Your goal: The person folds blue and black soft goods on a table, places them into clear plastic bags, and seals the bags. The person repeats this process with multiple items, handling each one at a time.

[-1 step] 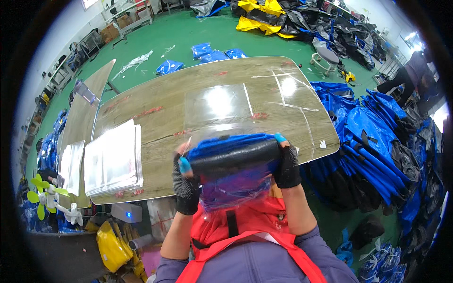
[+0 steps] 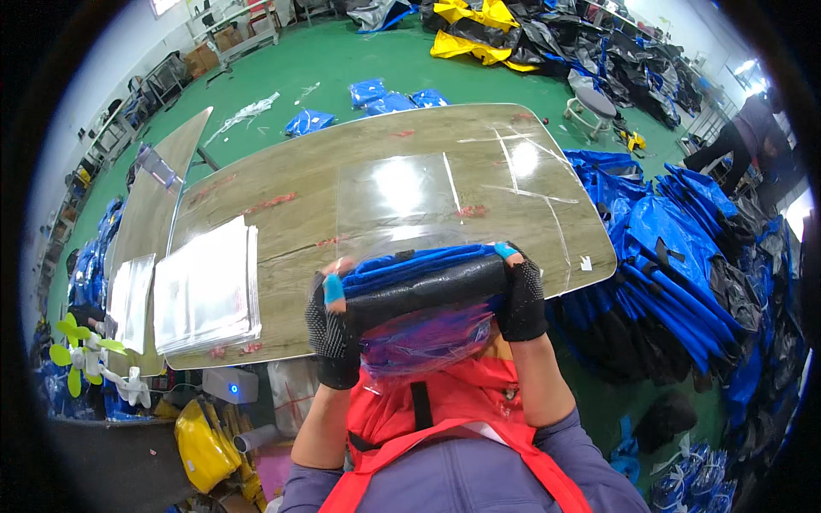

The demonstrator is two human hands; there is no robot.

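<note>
A folded blue and black sheet-material bundle (image 2: 419, 286) is held level in front of my body, at the near table edge. Clear plastic film (image 2: 423, 346) hangs from its near side over my red apron. My left hand (image 2: 335, 321) is closed round the bundle's left end, and my right hand (image 2: 520, 295) grips the right end. Both hands wear black dotted gloves with bare fingertips, and blue tape wraps some fingers. Just beyond the bundle, a clear plastic bag (image 2: 402, 192) lies flat on the wood-patterned table (image 2: 299, 235).
Stacked clear bags (image 2: 205, 291) lie on the table's left. Blue and black folded pieces (image 2: 667, 256) are heaped to the right. A stool (image 2: 592, 104) and blue packets (image 2: 389, 101) are on the green floor beyond. A green-bladed fan (image 2: 77, 350) stands near left; another person (image 2: 744, 137) is far right.
My hands and the bundle have shifted only very slightly, still in the same grip. The rest of the scene looks the same.
</note>
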